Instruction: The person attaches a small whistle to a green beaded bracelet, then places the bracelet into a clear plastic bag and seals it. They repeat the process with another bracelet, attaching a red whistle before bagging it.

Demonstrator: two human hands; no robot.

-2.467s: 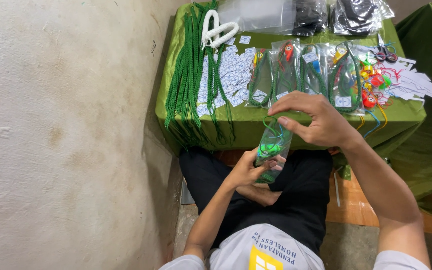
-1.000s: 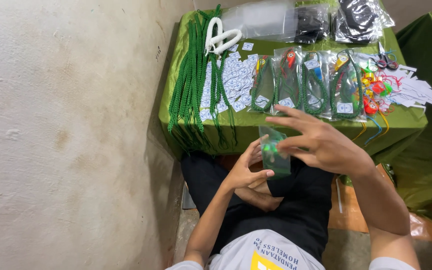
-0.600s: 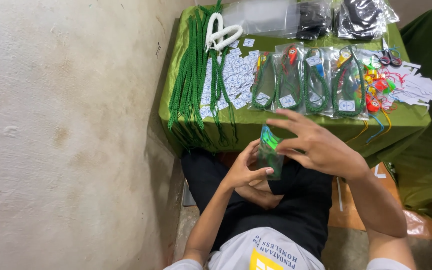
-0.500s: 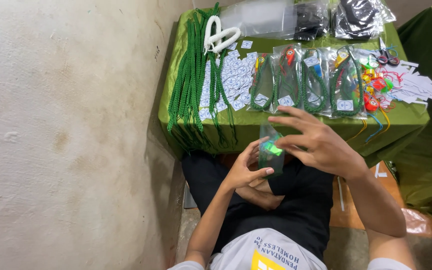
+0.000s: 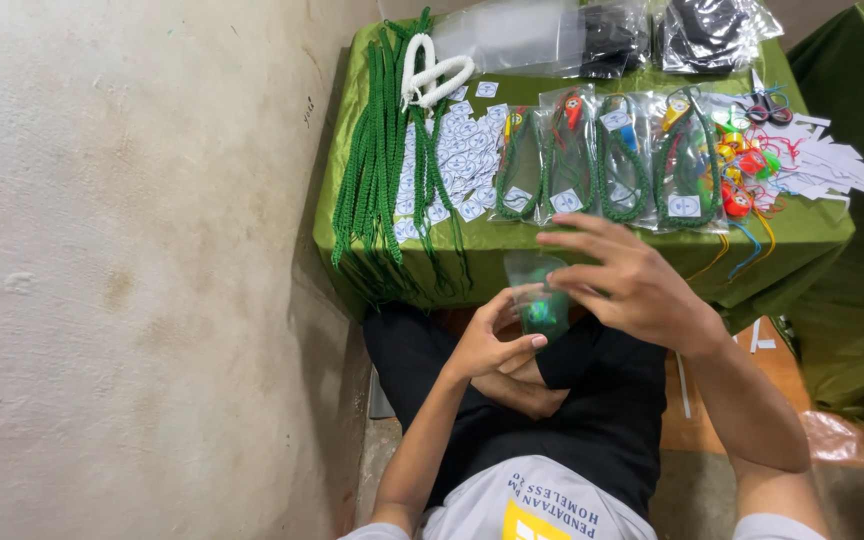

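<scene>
Saw both hands, L & R, pinching clear pouch; packed pouches, green cords on table just beyond grip.

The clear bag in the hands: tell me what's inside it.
Inside the small clear bag, held between the left hand and right hand, something bright green shows. The fingers cover part of the bag, so its shape and any other contents stay hidden.
</scene>
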